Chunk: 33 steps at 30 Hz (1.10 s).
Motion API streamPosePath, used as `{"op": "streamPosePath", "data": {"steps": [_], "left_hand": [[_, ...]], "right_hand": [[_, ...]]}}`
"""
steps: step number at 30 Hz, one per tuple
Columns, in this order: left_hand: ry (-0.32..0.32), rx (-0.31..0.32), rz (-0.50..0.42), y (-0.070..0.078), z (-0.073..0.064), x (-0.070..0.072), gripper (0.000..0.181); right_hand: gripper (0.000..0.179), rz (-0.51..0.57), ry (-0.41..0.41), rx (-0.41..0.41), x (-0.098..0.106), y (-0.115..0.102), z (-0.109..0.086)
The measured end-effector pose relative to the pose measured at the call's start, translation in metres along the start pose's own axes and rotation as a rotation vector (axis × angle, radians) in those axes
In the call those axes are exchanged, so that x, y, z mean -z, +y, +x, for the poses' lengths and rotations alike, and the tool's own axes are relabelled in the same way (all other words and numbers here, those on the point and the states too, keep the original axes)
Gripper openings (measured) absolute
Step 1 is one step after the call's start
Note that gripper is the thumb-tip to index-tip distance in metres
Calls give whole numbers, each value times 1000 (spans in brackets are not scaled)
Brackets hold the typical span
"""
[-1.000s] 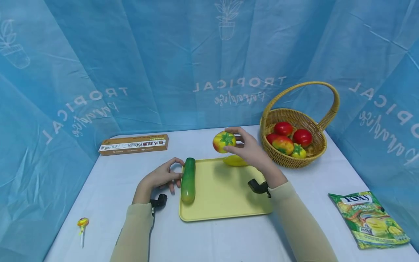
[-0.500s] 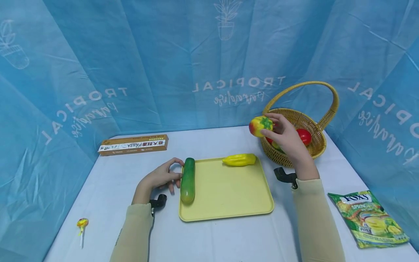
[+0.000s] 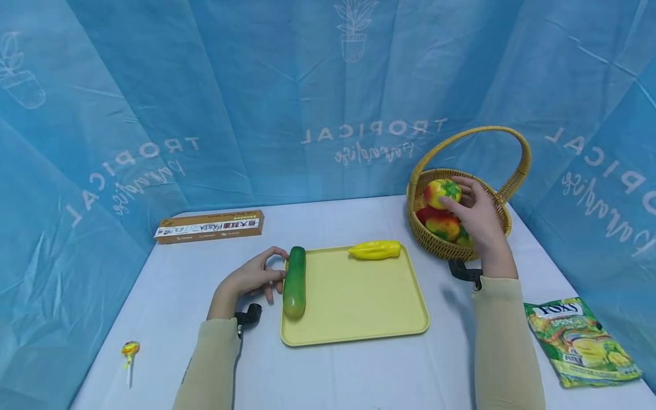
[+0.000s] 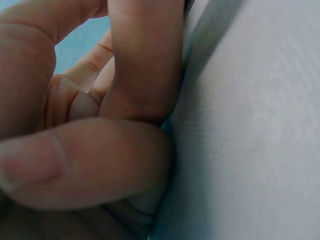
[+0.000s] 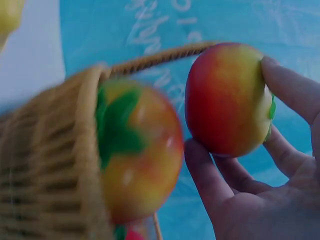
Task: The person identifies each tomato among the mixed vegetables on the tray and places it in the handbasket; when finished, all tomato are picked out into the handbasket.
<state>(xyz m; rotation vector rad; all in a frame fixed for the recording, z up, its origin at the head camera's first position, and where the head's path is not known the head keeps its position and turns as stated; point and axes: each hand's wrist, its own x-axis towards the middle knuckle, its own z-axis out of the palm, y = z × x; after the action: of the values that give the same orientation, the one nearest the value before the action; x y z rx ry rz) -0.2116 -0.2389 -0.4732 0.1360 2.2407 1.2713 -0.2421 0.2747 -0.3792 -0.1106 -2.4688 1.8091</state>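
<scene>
My right hand point(image 3: 479, 216) pinches a round red-and-yellow fruit with a green leafy cap point(image 3: 438, 193) between thumb and fingers. It holds this fruit over the wicker basket point(image 3: 435, 246), inside the handle's arch. A similar fruit point(image 5: 142, 150) lies at the rim in the right wrist view, apart from the held one. My left hand point(image 3: 251, 277) rests at the left edge of the yellow tray point(image 3: 353, 302), fingers loosely bent, beside a green cucumber point(image 3: 294, 285). Whether its fingertips touch the tray or the cucumber is unclear. A yellow pepper point(image 3: 375, 249) lies at the tray's back right.
A long pasta box point(image 3: 210, 226) lies at the back left. At the front left is a lollipop point(image 3: 130, 348). A green Foxs candy bag point(image 3: 581, 341) lies at the right, near my right sleeve. Blue curtains surround the white table.
My right hand has carried the fruit rightwards from above the tray's back edge to over the basket, uncovering the yellow pepper. My left hand has stayed in place.
</scene>
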Motion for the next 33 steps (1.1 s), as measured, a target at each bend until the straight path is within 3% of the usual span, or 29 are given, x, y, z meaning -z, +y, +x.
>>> {"op": "streamPosePath", "data": {"steps": [5,14,33], "left_hand": [[3,5,3,0,0,0,49],[10,18,7,1,-1,-1,50],[18,23,3,0,-1,-1,50]], "right_hand": [[83,-57,87,-26,3,8,4],[78,-69,162,-65,-2,20,10],[65,-71,203,-70,-4,25,14]]}}
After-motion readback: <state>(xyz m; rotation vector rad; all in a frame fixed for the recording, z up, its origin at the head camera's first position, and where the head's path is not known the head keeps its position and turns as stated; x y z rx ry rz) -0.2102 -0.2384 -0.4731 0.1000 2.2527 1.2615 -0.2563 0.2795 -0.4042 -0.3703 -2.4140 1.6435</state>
